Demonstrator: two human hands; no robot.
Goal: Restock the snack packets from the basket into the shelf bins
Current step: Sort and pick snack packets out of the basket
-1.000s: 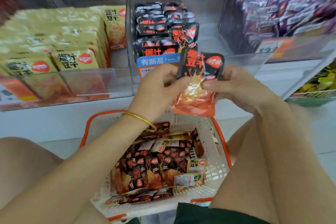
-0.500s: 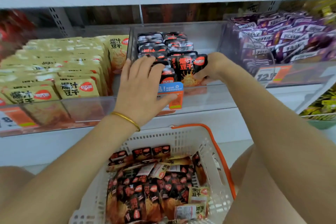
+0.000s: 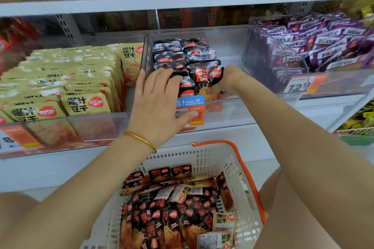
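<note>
Left hand (image 3: 159,107), fingers (image 3: 162,76) straight, presses the packet row (image 3: 172,59) back, likely making room; right hand (image 3: 229,80) fingers clamp a packet (image 3: 206,81), standing it upright in the centre bin (image 3: 232,46).

packets (image 3: 172,216) are black and orange; basket (image 3: 202,158) white.

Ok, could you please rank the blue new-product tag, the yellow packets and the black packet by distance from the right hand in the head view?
1. Black packet: gripped by the right hand, in the middle bin.
2. Blue tag: just below-left, on the bin front.
3. Yellow packets: left bin, farthest.
</note>
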